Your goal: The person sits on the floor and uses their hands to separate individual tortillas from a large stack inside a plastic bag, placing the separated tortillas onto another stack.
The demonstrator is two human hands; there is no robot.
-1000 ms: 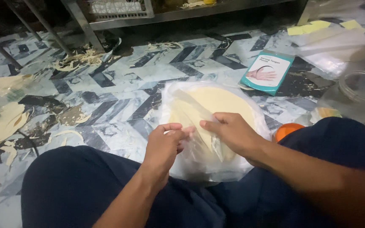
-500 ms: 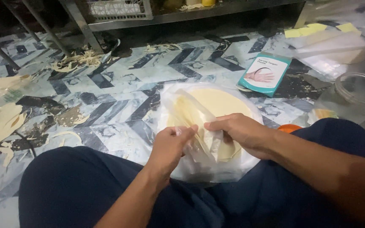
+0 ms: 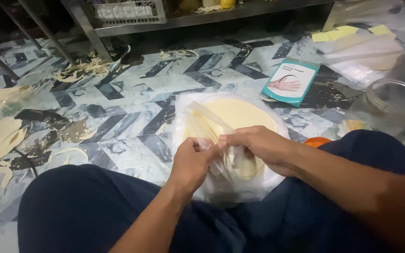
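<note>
Clear plastic bag (image 3: 221,187) of round pale wrappers (image 3: 240,117) on patterned floor (image 3: 132,93), between the knees.

Bag contents partly hidden by both hands. Right hand (image 3: 258,147) and left hand (image 3: 191,161) pinch the film closed between thumb and fingers; layers hard to distinguish.

- Plastic sheet (image 3: 221,161): thin, clear and crinkled. It drapes over the near part of the dough stack; one strip rises diagonally toward the upper left, and the near edge bunches into folds where both hands pinch it.
- Dough stack (image 3: 240,117): round, flat, pale yellow discs lying flat on the patterned floor tiles, directly in front of the person's knees. The far half shows bare through the plastic; the near half is blurred by the gathered film.
- Left hand (image 3: 191,164): closed in a pinch on the film's bunched edge.
- Right hand (image 3: 258,145): fingers curled, gripping the same edge, touching the left hand.
</note>
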